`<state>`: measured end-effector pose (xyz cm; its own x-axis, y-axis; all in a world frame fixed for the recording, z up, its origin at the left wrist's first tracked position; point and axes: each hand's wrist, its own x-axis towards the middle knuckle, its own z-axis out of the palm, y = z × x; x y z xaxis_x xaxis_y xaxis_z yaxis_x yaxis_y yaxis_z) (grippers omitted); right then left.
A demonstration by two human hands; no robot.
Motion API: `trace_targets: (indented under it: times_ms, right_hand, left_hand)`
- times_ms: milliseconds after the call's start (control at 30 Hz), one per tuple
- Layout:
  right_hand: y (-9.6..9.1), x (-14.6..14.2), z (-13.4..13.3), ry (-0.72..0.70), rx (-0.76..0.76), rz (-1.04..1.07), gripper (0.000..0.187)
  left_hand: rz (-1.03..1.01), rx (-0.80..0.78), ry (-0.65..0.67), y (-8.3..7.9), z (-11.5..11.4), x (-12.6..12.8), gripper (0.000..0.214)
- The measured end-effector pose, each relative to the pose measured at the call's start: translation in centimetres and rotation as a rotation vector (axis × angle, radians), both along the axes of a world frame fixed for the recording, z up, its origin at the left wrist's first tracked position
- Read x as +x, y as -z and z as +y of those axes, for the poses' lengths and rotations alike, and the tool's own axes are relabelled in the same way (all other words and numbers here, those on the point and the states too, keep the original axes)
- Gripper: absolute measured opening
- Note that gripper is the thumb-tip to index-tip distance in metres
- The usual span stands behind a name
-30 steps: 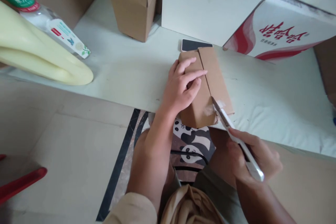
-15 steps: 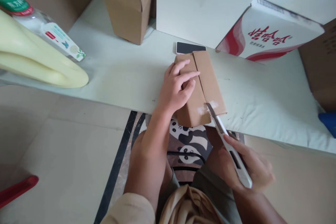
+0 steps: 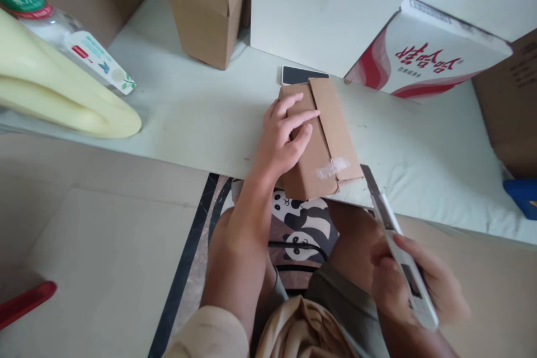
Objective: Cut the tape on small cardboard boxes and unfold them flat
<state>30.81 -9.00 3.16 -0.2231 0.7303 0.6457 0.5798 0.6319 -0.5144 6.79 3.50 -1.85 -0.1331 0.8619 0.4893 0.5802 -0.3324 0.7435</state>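
Observation:
A small brown cardboard box [image 3: 304, 173] lies at the table's front edge, one corner jutting past it. Its top flaps meet at a seam, and a strip of clear tape [image 3: 333, 168] crosses the near end. My left hand [image 3: 285, 134] rests on the box's left side and top, fingers spread and lying across the flap. In my right hand [image 3: 419, 279] is a white utility knife [image 3: 396, 229], fingers wrapped round its handle. The extended blade points up and left, just off the box's near right corner.
Behind the box lies a phone [image 3: 304, 75]. An open-topped carton [image 3: 203, 17], a white box [image 3: 327, 11] and a red-and-white carton [image 3: 428, 56] stand farther back. At left are a pale yellow curved object [image 3: 84, 100] and a bottle [image 3: 54, 25]. Something blue [image 3: 522, 197] sits at right.
My right hand has drawn the utility knife down and to the right, away from the tape. My left hand stays on the box.

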Motion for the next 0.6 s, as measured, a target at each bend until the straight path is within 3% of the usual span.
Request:
trace_targets:
  times_ms: [200,333,500,600]
  right_hand:
    - [-0.3,-0.6,0.7,0.024,-0.076,-0.223,0.027]
    - [-0.6,-0.9,0.7,0.068,-0.127,-0.175,0.024]
    - [-1.1,-2.0,1.8,-0.071,-0.126,-0.108,0.027]
    - [-1.3,-2.6,2.2,-0.069,-0.143,-0.071,0.027]
  left_hand:
    - [0.018,-0.013,0.004,-0.2,-0.2,-0.1,0.031]
    - [0.018,-0.015,0.012,-0.1,-0.1,-0.1,0.031]
    - [-0.007,-0.004,0.023,-0.1,0.1,-0.2,0.031]
    - [-0.036,0.006,0.019,-0.1,0.1,-0.3,0.032]
